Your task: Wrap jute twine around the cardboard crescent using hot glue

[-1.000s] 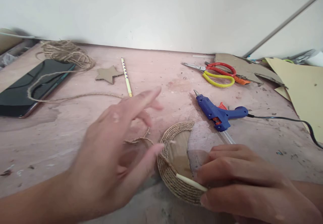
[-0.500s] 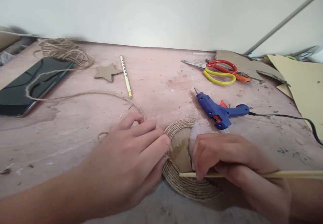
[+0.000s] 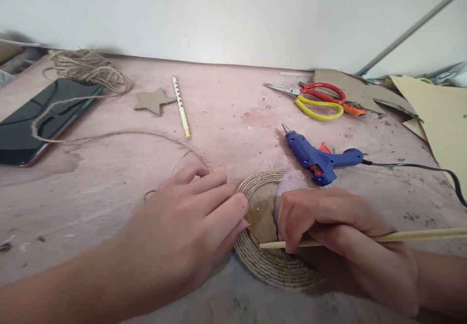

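A cardboard crescent partly wrapped in jute twine (image 3: 260, 217) lies on the pink table near the front. My left hand (image 3: 189, 231) rests on its left edge with fingers close together, pressing the twine against the rim. My right hand (image 3: 335, 226) is closed on a thin wooden stick (image 3: 419, 236) and lies over the crescent's right side; the stick's tip points left across the cardboard. A loose strand of twine (image 3: 120, 134) runs from under my left hand to a tangled bundle of twine (image 3: 87, 68) at the back left.
A blue glue gun (image 3: 317, 156) with a black cord lies just behind the crescent. Red and yellow scissors (image 3: 317, 101), cardboard scraps (image 3: 365, 95) and a yellow sheet (image 3: 441, 124) sit at the right. A pencil (image 3: 181, 106), a cardboard star (image 3: 153, 101) and a phone (image 3: 36, 119) lie at the left.
My left hand dropped from the air onto the crescent's left edge and stays there. My right hand turned the stick until it points left across the cardboard.
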Action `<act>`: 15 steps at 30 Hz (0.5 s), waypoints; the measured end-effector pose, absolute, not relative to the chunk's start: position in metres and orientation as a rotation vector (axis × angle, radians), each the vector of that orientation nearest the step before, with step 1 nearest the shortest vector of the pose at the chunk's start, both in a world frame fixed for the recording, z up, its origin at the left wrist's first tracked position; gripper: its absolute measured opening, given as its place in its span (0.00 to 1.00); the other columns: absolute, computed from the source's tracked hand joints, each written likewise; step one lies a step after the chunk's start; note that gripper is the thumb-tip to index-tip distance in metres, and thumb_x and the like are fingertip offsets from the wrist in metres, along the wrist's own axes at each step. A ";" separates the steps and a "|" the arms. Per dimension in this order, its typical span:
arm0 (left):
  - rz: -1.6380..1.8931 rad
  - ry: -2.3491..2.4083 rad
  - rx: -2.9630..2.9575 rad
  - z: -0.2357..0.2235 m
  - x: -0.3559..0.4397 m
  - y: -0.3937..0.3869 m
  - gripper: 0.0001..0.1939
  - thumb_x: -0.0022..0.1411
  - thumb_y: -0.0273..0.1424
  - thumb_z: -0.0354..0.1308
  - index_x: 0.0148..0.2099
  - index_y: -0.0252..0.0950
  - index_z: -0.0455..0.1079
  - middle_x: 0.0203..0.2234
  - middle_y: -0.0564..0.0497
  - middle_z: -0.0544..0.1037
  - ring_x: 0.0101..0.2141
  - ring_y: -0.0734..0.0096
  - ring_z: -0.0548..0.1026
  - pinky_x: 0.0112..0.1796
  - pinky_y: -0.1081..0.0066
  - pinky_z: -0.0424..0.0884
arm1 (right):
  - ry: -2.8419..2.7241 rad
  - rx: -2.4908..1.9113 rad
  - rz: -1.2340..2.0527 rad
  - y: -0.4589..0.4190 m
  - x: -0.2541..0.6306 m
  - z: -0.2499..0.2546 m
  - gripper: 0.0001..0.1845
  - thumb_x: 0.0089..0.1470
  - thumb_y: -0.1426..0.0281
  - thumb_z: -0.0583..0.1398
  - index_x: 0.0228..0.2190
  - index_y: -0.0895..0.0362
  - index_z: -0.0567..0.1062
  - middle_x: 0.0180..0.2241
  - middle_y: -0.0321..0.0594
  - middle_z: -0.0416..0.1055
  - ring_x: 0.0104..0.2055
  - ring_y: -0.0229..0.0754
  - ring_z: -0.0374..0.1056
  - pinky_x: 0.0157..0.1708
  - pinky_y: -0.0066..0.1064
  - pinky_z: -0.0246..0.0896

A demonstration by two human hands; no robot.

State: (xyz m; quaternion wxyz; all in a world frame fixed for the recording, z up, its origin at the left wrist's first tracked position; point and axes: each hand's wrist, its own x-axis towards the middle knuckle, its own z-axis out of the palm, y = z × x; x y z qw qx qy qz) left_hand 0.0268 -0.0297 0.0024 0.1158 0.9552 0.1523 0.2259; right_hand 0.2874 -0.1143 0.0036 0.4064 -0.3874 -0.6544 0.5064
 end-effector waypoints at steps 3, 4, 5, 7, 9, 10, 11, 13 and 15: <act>0.661 0.452 2.789 0.002 0.028 -0.032 0.16 0.84 0.24 0.51 0.39 0.38 0.67 0.31 0.53 0.76 0.33 0.62 0.70 0.42 0.57 0.60 | -1.661 -0.906 1.288 -0.111 0.286 0.005 0.18 0.69 0.78 0.53 0.33 0.56 0.81 0.31 0.40 0.77 0.32 0.39 0.71 0.33 0.33 0.65; 0.664 0.453 2.787 0.002 0.028 -0.032 0.16 0.84 0.23 0.51 0.39 0.38 0.67 0.31 0.52 0.76 0.33 0.62 0.70 0.42 0.57 0.60 | -1.674 -0.882 1.285 -0.110 0.286 0.005 0.19 0.70 0.78 0.53 0.33 0.57 0.81 0.31 0.39 0.77 0.33 0.39 0.71 0.34 0.32 0.65; 0.666 0.456 2.786 0.002 0.028 -0.032 0.15 0.83 0.23 0.52 0.38 0.38 0.68 0.31 0.52 0.76 0.33 0.62 0.70 0.42 0.57 0.60 | -1.691 -0.864 1.284 -0.109 0.286 0.005 0.19 0.69 0.78 0.53 0.33 0.57 0.81 0.31 0.39 0.76 0.33 0.38 0.70 0.34 0.32 0.65; 0.673 0.458 2.788 0.001 0.028 -0.033 0.15 0.83 0.22 0.52 0.38 0.38 0.67 0.32 0.51 0.77 0.34 0.61 0.70 0.42 0.57 0.60 | -1.733 -0.844 1.286 -0.108 0.286 0.004 0.19 0.70 0.77 0.53 0.34 0.57 0.82 0.32 0.39 0.76 0.33 0.39 0.70 0.35 0.33 0.66; 0.675 0.464 2.783 0.001 0.028 -0.033 0.15 0.83 0.21 0.52 0.39 0.38 0.68 0.33 0.51 0.78 0.34 0.62 0.71 0.42 0.57 0.60 | -1.733 -0.828 1.293 -0.109 0.285 0.003 0.19 0.72 0.76 0.53 0.35 0.57 0.82 0.32 0.40 0.76 0.33 0.39 0.71 0.35 0.33 0.67; 0.670 0.464 2.773 0.002 0.028 -0.033 0.15 0.83 0.22 0.52 0.39 0.38 0.68 0.34 0.51 0.78 0.34 0.62 0.72 0.42 0.58 0.61 | -1.698 -0.812 1.286 -0.109 0.285 0.002 0.19 0.72 0.75 0.53 0.35 0.57 0.82 0.32 0.40 0.77 0.33 0.40 0.72 0.34 0.33 0.67; 0.654 0.461 2.760 0.002 0.028 -0.034 0.14 0.83 0.23 0.52 0.40 0.38 0.68 0.34 0.52 0.79 0.34 0.62 0.72 0.42 0.58 0.61 | -1.653 -0.805 1.271 -0.110 0.285 0.001 0.19 0.72 0.75 0.54 0.35 0.57 0.83 0.31 0.40 0.77 0.32 0.40 0.72 0.34 0.33 0.67; 0.614 0.462 2.725 0.003 0.029 -0.035 0.12 0.83 0.25 0.52 0.42 0.38 0.69 0.34 0.53 0.79 0.33 0.63 0.73 0.42 0.58 0.61 | -1.577 -0.820 1.244 -0.110 0.284 0.000 0.19 0.71 0.75 0.55 0.33 0.56 0.83 0.29 0.39 0.77 0.31 0.40 0.71 0.33 0.34 0.67; 0.582 0.456 2.683 0.005 0.029 -0.036 0.09 0.81 0.25 0.52 0.44 0.39 0.69 0.33 0.54 0.78 0.32 0.63 0.73 0.43 0.58 0.62 | -1.581 -0.848 1.240 -0.110 0.284 -0.001 0.19 0.71 0.76 0.55 0.32 0.56 0.82 0.27 0.38 0.77 0.30 0.40 0.70 0.33 0.35 0.67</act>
